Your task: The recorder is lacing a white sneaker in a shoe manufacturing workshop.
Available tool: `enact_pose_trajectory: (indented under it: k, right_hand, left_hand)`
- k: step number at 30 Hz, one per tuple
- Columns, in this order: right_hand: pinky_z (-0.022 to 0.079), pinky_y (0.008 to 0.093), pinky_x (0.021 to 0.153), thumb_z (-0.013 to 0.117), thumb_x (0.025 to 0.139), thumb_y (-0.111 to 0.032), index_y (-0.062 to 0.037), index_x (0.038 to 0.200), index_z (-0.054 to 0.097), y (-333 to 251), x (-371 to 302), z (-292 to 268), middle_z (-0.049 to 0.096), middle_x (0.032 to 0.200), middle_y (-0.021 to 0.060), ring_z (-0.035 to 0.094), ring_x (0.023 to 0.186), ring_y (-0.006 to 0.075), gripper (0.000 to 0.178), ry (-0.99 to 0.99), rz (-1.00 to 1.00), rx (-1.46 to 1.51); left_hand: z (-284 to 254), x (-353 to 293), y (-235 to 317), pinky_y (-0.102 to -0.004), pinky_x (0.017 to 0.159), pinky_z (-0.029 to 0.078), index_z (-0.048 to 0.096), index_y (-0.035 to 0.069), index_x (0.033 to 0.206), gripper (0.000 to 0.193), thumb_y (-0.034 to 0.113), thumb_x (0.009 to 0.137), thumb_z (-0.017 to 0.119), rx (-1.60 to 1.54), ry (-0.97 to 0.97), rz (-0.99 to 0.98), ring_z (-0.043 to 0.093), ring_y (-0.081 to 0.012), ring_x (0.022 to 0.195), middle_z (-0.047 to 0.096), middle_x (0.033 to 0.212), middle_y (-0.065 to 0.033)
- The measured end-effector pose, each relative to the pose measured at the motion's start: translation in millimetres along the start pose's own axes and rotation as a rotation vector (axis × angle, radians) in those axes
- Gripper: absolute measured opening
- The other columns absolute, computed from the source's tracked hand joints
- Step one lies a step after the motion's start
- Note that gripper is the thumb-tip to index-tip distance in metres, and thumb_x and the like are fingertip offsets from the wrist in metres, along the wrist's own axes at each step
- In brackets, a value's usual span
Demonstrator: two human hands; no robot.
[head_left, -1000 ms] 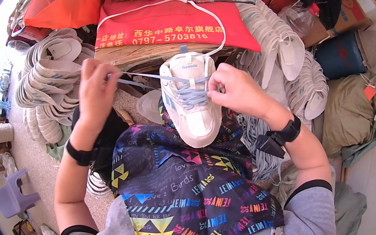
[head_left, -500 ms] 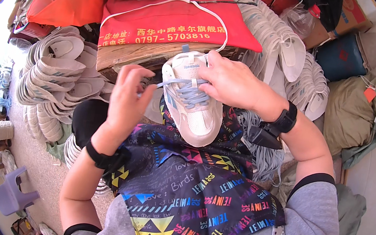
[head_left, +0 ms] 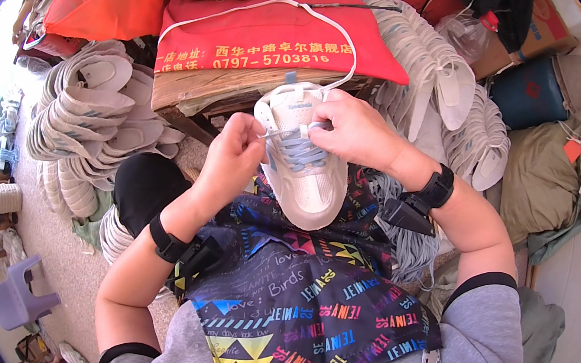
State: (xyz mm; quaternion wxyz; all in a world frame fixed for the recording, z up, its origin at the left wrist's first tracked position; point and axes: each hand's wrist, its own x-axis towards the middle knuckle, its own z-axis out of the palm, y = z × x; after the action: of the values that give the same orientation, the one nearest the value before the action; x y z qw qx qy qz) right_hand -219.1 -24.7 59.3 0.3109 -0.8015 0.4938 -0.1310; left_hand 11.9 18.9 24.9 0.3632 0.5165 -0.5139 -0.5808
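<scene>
A white sneaker (head_left: 312, 198) with grey-blue trim rests toe toward me, against the front of a wooden bench (head_left: 203, 86). Light blue shoelace (head_left: 302, 155) crosses its lower eyelets in rows. My left hand (head_left: 232, 159) is closed at the shoe's left eyelet edge, its thumb and forefinger pinching a stretch of the lace. On the other side, my right hand (head_left: 362, 128) has its fingers bent against the tongue and right eyelet row, gripping lace there; its fingertips are partly hidden. A patterned dark apron (head_left: 318, 298) covers my lap below the shoe.
Stacked pale shoe uppers (head_left: 84, 105) stand on the left, with more stacks (head_left: 438, 76) at the right. A red bag (head_left: 267, 35) covers the bench top. Loose blue laces (head_left: 412, 248) hang by my right forearm. A purple stool (head_left: 24, 292) stands at lower left.
My left hand has come in to the right, from beside the shoe to its eyelet edge, and its spread fingers have closed into a pinch. My right hand stays at the tongue.
</scene>
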Motion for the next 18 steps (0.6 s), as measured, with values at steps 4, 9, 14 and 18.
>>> enact_pose_trajectory:
  k: [4,9,14,18]
  right_hand:
    - [0.049,0.0357,0.069,0.066,0.082,-0.026,-0.0030,0.090,0.068,-4,2,-3,0.060,0.080,0.0093,0.061,0.074,0.0234,0.024,-0.009,0.018,-0.143]
    - [0.048,0.0323,0.064,0.065,0.088,-0.023,-0.0015,0.093,0.068,11,-5,-3,0.063,0.072,0.0069,0.061,0.068,0.0138,0.022,-0.089,0.038,0.299]
    - [0.048,0.0297,0.059,0.061,0.093,-0.017,-0.0009,0.093,0.067,-3,-18,-20,0.062,0.067,0.0010,0.060,0.062,0.0114,0.018,-0.092,0.241,0.484]
    - [0.049,0.0318,0.057,0.057,0.093,-0.019,-0.0051,0.091,0.068,31,-32,-19,0.066,0.067,0.0065,0.065,0.061,0.0153,0.017,0.210,0.125,0.118]
  left_hand:
    - [-5,-2,12,-0.0240,0.066,0.035,0.060,0.007,0.076,0.025,0.023,0.096,0.059,0.992,0.103,0.518,0.052,-0.0059,0.070,0.056,0.078,0.0041]
    - [-39,2,20,-0.0210,0.061,0.030,0.063,0.010,0.071,0.026,0.023,0.094,0.061,-0.138,-0.038,-0.217,0.039,-0.0042,0.063,0.052,0.065,0.0061]
    - [-89,-5,16,-0.0266,0.067,0.037,0.061,0.016,0.084,0.020,0.031,0.096,0.059,-0.770,-0.037,-0.302,0.046,-0.0063,0.064,0.048,0.068,0.0089]
    - [-143,-19,11,-0.0340,0.077,0.041,0.064,0.018,0.089,0.013,0.030,0.093,0.063,-1.024,0.141,-0.195,0.055,-0.0105,0.075,0.060,0.083,0.0052]
